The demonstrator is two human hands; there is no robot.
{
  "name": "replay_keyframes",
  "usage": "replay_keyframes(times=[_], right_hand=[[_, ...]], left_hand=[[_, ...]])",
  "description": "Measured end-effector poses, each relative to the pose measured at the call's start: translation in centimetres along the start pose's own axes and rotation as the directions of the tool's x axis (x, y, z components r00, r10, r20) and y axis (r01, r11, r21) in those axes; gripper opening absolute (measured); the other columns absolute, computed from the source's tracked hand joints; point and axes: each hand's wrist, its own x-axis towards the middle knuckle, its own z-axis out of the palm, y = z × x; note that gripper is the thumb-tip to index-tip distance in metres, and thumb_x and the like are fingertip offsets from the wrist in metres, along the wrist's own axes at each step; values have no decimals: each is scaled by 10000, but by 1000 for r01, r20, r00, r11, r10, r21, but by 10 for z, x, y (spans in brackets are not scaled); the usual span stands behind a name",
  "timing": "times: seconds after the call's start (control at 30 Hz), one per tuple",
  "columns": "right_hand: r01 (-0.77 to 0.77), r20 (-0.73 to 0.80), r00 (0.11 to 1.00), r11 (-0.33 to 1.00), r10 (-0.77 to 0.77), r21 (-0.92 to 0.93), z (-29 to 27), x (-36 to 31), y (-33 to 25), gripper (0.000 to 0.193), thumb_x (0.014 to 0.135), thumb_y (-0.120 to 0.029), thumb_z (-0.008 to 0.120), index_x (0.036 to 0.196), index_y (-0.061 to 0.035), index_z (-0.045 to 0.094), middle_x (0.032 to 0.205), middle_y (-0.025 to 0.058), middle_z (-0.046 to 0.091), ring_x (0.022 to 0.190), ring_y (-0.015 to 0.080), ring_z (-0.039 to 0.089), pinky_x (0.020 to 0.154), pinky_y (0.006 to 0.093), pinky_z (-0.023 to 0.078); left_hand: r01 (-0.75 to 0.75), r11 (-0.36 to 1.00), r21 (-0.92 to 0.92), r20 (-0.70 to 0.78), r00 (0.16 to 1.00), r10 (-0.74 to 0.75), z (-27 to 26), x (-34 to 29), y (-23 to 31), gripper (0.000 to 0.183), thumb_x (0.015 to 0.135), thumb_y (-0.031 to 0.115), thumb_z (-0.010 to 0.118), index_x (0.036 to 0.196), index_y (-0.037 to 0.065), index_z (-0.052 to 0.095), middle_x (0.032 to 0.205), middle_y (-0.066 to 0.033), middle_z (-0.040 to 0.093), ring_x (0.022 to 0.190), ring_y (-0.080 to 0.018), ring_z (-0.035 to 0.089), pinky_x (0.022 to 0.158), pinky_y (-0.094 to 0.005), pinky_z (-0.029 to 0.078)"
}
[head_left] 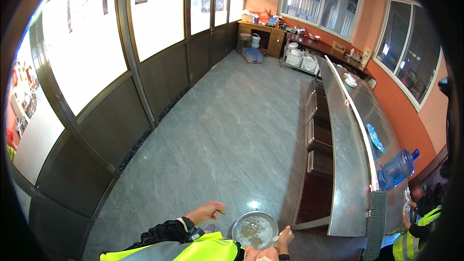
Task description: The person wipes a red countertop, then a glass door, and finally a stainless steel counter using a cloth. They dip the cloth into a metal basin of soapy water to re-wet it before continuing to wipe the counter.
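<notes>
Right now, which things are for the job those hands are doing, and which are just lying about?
Probably for the job: metal bowl of cloudy water, small yellowish thing in the left hand, right hand beside the bowl.

Seemingly just lying about: blue bottle, crumpled blue plastic, white bucket.

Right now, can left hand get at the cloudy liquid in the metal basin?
Likely yes: the left hand is left of the metal basin, nothing visible blocks the gap, and the cloudy liquid looks uncovered. Height difference is hard to judge.
</notes>
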Motion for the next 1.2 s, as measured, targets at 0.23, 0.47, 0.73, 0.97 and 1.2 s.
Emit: replay_keyframes(times=[0.23,0.47,0.73,0.97,1.2], right_hand=[[-40,-77,997,938,14,-345,12,-7,-12,498,990,-321,469,784,88,663,792,275,689,719,385,672,651,500,481],[9,-39,999,919,-26,-395,28,-18,-12,514,935,-389,508,847,81,698,863,315,668,844,494,642,776,524,494],[-327,385,880,943,278,67,34,3,-22,579,870,-346,758,1280,-35,490,1109,130,616,996,224,615,833,381,513],[-262,290,938,935,188,240,69,75,-63,525,826,-201,787,1224,-69,472,1115,119,598,997,197,607,835,370,529],[-164,311,947,955,82,246,88,185,-151,251,934,-261,662,1019,-25,658,868,79,679,790,164,639,734,331,510]], left_hand=[[-17,993,-114,-233,972,-10,-99,-10,16,241,976,151,557,1185,61,636,1017,-137,689,519,-93,454,604,-382,570],[-10,989,-151,-288,957,-35,-146,-20,29,206,938,175,592,1099,54,639,938,-147,682,520,-109,458,583,-391,557],[14,979,-202,-320,944,-80,-158,11,30,225,926,124,557,1121,29,616,928,-169,686,490,-123,457,556,-418,559],[46,988,-146,-297,951,-88,-152,78,80,229,943,134,537,1136,35,608,929,-148,687,481,-116,480,536,-405,558],[47,997,-59,-314,947,-63,-124,172,172,279,942,111,509,1183,9,607,939,-149,692,482,-116,500,545,-393,574]])
